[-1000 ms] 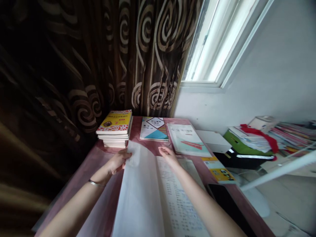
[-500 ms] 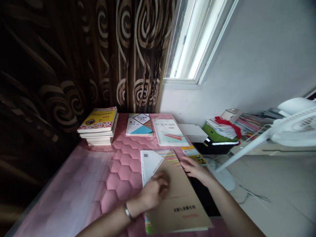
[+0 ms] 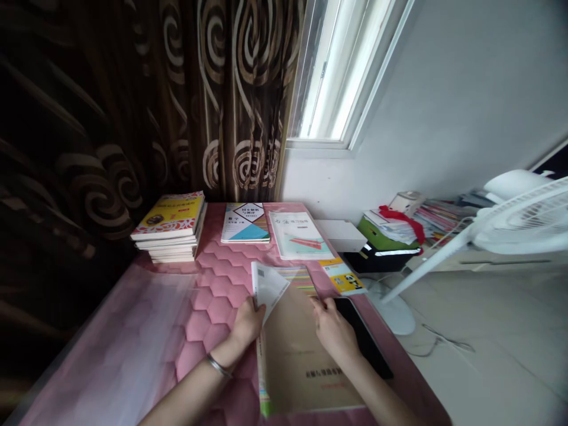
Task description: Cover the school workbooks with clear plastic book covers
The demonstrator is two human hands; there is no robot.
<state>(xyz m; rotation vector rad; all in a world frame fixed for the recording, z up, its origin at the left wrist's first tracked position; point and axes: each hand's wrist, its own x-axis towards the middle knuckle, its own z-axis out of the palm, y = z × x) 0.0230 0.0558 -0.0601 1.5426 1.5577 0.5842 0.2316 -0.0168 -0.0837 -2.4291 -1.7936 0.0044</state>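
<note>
A large workbook (image 3: 293, 355) with a brown cover, a white corner and a striped strip lies in front of me, its printing upside down. My left hand (image 3: 249, 320) grips its left edge, thumb on top of the white part. At the opposite edge, my right hand (image 3: 335, 328) pinches the book near its upper right, fingers closed. Just right of the book, partly hidden by my right hand and arm, is a flat black tablet-like slab (image 3: 361, 331). A yellow and white booklet with a panda picture (image 3: 341, 277) sits beyond it.
A book stack (image 3: 168, 228) stands at the back left. A maths workbook (image 3: 245, 223) and a white book in clear plastic (image 3: 298, 235) lie at the back. Clear plastic film (image 3: 119, 337) covers the left side of the pink quilted cover (image 3: 213, 313). A white fan (image 3: 444, 254) stands right.
My left hand has moved from over the cover to the book's left edge and closed on it. My right hand has come in onto the right edge. The view has shifted slightly.
</note>
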